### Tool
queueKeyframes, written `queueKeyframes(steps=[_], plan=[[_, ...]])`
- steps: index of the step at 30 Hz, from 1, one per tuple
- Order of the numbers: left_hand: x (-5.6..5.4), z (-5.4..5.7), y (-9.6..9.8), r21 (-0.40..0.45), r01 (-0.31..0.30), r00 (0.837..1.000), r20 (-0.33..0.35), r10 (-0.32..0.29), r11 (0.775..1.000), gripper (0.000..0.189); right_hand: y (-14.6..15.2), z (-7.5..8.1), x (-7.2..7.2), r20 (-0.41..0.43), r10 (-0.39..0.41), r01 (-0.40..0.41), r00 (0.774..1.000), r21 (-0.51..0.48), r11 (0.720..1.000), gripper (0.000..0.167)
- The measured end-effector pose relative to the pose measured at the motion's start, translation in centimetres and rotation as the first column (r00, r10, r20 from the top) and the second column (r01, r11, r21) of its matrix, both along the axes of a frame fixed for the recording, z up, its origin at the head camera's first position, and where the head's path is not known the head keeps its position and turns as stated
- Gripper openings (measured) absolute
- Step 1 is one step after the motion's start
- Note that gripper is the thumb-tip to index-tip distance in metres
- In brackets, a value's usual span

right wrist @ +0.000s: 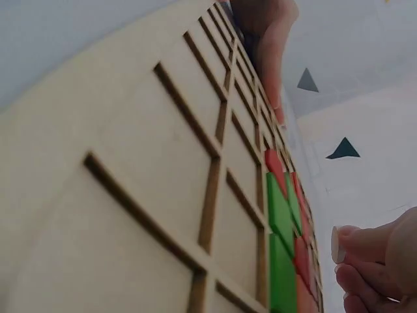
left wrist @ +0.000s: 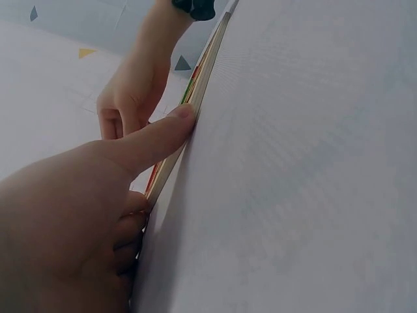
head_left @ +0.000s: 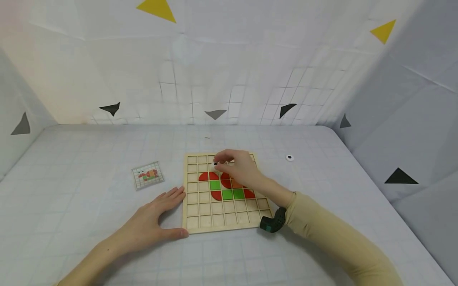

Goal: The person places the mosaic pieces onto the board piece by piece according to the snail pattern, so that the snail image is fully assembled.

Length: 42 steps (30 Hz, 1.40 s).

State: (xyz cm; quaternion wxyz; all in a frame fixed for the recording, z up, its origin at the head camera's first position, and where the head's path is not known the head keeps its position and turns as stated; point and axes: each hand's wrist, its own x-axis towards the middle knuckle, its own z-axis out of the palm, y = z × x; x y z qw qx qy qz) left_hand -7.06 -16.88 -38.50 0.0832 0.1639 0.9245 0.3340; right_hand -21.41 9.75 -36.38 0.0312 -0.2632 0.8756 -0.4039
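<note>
A wooden grid board (head_left: 205, 209) lies flat on the table. Red curved pieces (head_left: 216, 195), green squares (head_left: 215, 185) and a partly hidden orange piece (head_left: 237, 184) sit in its cells. Over the upper part of the board, my right hand (head_left: 240, 166) pinches a white round eye piece with a black dot (head_left: 215, 163) between thumb and fingers. In the right wrist view, this eye piece (right wrist: 336, 245) appears edge-on, apart from the board. My left hand (head_left: 155, 218) rests at the board's left side, its extended thumb and fingertips touching the edge.
A second eye piece (head_left: 290, 158) lies on the table to the right of the board. Left of the board lies a small pattern card (head_left: 148, 175) with a similar coloured figure on a grid. White sheeting (head_left: 250, 59) with coloured triangles rises behind the table.
</note>
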Motion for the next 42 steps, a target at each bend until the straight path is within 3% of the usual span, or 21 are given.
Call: queueKeyframes(steps=[5, 14, 35, 42], plan=[[0.0, -0.1, 0.0, 0.012, 0.001, 1.0, 0.002, -0.001, 1.0, 0.098, -0.7, -0.8, -0.5, -0.065, 0.035, -0.03, 0.997, 0.069, 0.997, 0.021], [-0.1, -0.2, 0.0, 0.008, -0.012, 1.0, 0.002, 0.012, 1.0, 0.099, -0.7, -1.6, -1.0, -0.171, 0.078, -0.063, 0.982, 0.093, 0.994, 0.021], [0.0, -0.2, -0.1, 0.007, -0.005, 1.0, -0.009, 0.005, 1.0, 0.098, -0.6, -2.0, -0.5, -0.185, 0.075, -0.071, 0.98, 0.029, 0.997, 0.021], [0.0, -0.3, 0.0, 0.005, -0.006, 1.0, -0.012, 0.006, 1.0, 0.099, 1.3, -1.6, -0.4, -0.149, 0.013, -0.012, 0.989, 0.009, 1.0, 0.023]])
